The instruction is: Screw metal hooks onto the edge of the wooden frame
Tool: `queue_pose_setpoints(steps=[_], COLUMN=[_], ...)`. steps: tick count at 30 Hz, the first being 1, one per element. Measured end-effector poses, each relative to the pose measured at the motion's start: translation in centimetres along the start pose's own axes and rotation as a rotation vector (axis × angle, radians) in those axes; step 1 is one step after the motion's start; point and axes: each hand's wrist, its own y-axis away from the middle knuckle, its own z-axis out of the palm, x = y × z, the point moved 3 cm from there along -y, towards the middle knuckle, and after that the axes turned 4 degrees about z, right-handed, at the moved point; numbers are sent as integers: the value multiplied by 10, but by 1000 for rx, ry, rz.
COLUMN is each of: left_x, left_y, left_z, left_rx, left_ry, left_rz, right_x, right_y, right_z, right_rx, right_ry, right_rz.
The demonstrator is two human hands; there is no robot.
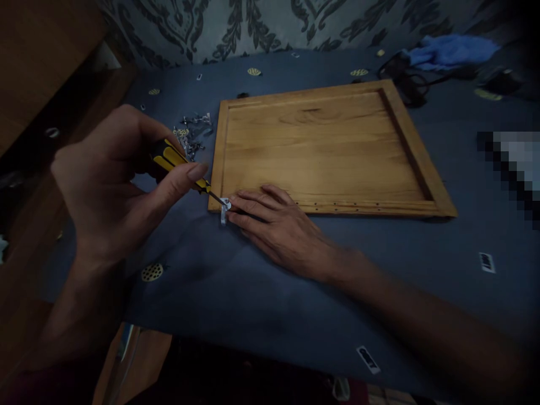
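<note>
My left hand is wrapped around a yellow and black screwdriver, its shaft slanting down to the right. The screwdriver's tip meets a small silver metal hook at the near left corner of a shallow wooden tray-like panel. Stretched out along the panel's near edge, my right hand lies flat, its fingertips against the hook. Whether a screw sits under the tip is too small to tell. Several small holes run along the near rim, right of my right hand.
Several loose metal hooks and screws are heaped left of the panel. Behind it on the right lie a blue cloth and a dark corded object. A dark patterned cloth covers the table. A blurred-out device sits at far right.
</note>
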Motion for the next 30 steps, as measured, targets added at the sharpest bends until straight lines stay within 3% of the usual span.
queue_pose_setpoints(steps=[9, 14, 18, 22, 30], left_x=[1, 6, 6, 5, 6], left_y=[-2, -3, -3, -5, -5], left_z=[1, 0, 1, 2, 3], left_rx=[-31, -16, -76, -12, -41], left_ry=[-24, -24, -39, 7, -15], left_rz=[29, 8, -58, 11, 53], right_x=[0, -1, -1, -1, -1], right_y=[-1, -1, -2, -2, -1], right_z=[0, -1, -1, -1, 0], right_rx=[12, 13, 0, -1, 13], right_ry=[-41, -32, -23, -27, -19], right_rz=[-9, -12, -3, -2, -8])
